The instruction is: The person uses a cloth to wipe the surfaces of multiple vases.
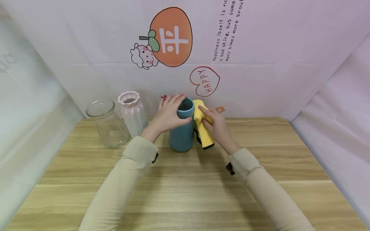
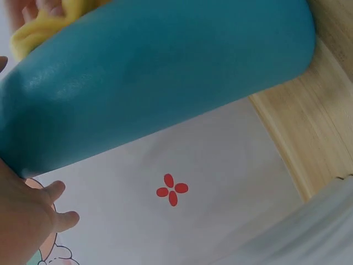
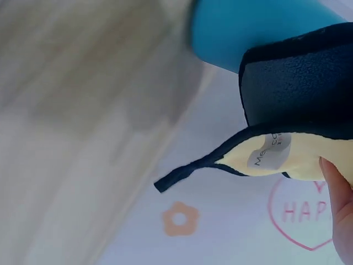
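A tall blue vase (image 1: 182, 136) stands upright on the wooden table. My left hand (image 1: 167, 114) grips it near the top, fingers behind the rim and thumb across the front. On the vase's right side, my right hand (image 1: 217, 125) holds a folded yellow cleaning cloth (image 1: 206, 136) against the wall just below the rim. Seen from the right wrist, the cloth (image 3: 242, 157) has a dark edge, a dark grey face and a small label, and its lower end hangs loose. The blue vase (image 2: 160, 83) crosses the left wrist view; part of the left hand is out of that frame.
Left of the blue vase stand a pink-and-white ribbed vase (image 1: 133, 117) and a clear glass vase (image 1: 111, 130), close together. A white printed sheet (image 1: 260, 80) hangs directly behind the table (image 1: 173, 199), with pale cloth along both sides.
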`<state>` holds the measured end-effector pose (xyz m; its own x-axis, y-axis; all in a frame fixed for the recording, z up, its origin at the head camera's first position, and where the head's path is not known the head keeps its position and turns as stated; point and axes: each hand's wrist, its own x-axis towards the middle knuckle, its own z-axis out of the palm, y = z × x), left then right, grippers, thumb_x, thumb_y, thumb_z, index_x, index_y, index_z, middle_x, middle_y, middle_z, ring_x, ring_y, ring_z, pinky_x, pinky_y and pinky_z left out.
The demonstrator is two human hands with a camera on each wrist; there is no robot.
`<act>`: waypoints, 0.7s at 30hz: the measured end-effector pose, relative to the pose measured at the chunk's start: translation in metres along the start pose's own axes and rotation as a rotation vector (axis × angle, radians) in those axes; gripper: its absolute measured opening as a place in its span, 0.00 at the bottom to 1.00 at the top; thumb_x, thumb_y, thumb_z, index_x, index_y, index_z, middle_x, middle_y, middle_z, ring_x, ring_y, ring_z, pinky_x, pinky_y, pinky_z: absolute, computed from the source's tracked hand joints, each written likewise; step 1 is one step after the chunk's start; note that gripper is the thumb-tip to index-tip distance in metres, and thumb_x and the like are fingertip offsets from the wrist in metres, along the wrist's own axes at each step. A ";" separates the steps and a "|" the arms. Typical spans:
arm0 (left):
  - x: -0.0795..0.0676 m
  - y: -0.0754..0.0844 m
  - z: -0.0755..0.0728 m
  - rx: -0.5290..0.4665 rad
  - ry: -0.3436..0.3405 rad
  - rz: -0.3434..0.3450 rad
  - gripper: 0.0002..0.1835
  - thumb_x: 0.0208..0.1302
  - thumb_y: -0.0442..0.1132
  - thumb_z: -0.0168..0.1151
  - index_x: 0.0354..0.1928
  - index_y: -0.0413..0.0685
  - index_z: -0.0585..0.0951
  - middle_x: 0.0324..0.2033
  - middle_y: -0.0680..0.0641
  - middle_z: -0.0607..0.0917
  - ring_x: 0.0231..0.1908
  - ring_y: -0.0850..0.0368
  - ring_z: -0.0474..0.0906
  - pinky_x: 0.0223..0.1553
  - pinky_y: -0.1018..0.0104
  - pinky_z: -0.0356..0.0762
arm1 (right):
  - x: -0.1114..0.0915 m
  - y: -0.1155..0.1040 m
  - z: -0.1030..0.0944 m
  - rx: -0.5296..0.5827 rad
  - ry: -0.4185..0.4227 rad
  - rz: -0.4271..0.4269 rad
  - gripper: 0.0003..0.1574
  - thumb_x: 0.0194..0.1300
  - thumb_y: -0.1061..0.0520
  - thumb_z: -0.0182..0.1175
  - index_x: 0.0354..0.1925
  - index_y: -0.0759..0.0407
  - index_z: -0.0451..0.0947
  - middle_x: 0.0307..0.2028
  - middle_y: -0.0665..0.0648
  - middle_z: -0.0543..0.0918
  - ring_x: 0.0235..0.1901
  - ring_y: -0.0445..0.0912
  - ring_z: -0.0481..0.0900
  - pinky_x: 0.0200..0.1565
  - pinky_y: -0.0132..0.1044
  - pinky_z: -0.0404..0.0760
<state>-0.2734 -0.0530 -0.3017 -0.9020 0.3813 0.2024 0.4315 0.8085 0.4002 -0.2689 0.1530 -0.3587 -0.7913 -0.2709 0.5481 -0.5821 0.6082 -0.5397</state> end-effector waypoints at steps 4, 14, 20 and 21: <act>-0.001 0.000 0.001 0.000 0.018 0.004 0.46 0.56 0.59 0.61 0.74 0.58 0.55 0.74 0.48 0.55 0.74 0.40 0.46 0.70 0.33 0.38 | 0.007 -0.008 -0.007 -0.011 0.010 -0.020 0.29 0.63 0.68 0.59 0.63 0.60 0.72 0.55 0.68 0.78 0.51 0.60 0.78 0.51 0.52 0.80; -0.001 0.000 0.003 -0.012 0.030 0.003 0.46 0.55 0.60 0.61 0.74 0.58 0.55 0.74 0.48 0.56 0.74 0.40 0.45 0.70 0.33 0.39 | 0.002 -0.006 -0.001 -0.046 -0.085 0.037 0.35 0.64 0.64 0.60 0.68 0.55 0.66 0.60 0.66 0.74 0.54 0.59 0.77 0.53 0.52 0.79; -0.001 -0.001 0.005 -0.003 0.051 -0.009 0.47 0.55 0.62 0.61 0.74 0.58 0.55 0.74 0.48 0.55 0.74 0.40 0.45 0.71 0.34 0.39 | -0.013 0.009 0.016 -0.148 -0.109 0.066 0.33 0.63 0.62 0.61 0.66 0.54 0.68 0.53 0.67 0.78 0.43 0.58 0.80 0.45 0.49 0.81; -0.001 -0.001 0.005 0.000 0.055 -0.009 0.47 0.55 0.62 0.62 0.74 0.58 0.55 0.74 0.48 0.55 0.74 0.40 0.45 0.71 0.34 0.39 | -0.016 0.013 0.020 -0.162 -0.120 0.068 0.33 0.63 0.62 0.61 0.66 0.54 0.68 0.53 0.67 0.78 0.42 0.57 0.80 0.44 0.49 0.81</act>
<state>-0.2726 -0.0519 -0.3066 -0.9040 0.3489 0.2472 0.4233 0.8119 0.4020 -0.2672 0.1504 -0.3871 -0.8500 -0.3060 0.4287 -0.4964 0.7378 -0.4575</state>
